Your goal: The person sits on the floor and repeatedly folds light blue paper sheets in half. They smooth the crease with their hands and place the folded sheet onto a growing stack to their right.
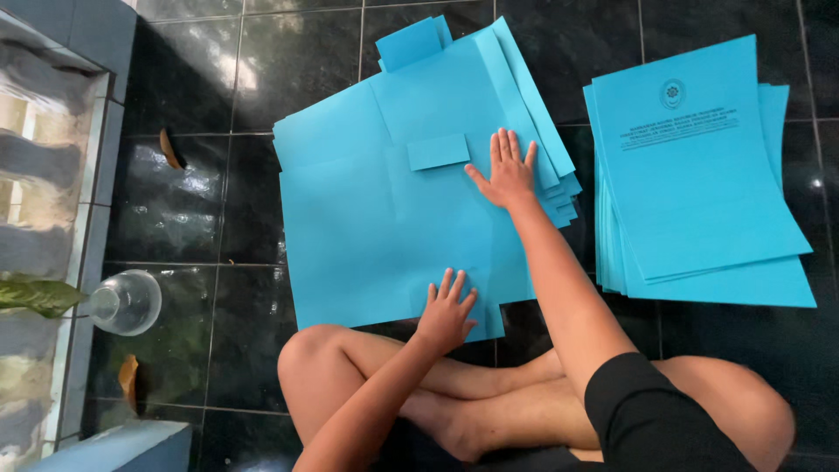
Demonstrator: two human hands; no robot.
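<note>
Both hands, left hand (pixel 447 312) and right hand (pixel 507 170), press flat and open, gripping nothing, on the unfolded blue folder sheet (pixel 367 227); uneven pressure could probably skew its crease.

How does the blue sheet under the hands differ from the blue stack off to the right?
The unfolded sheet lies spread wide with flaps and a small tab; the stack on the right is many flat sheets, fanned slightly. The unfolded sheet looks blank; the stack's top sheet bears a printed emblem and text. The left hand and right hand press the sheet; the stack lies untouched. Both are light blue, on dark tiles.
</note>
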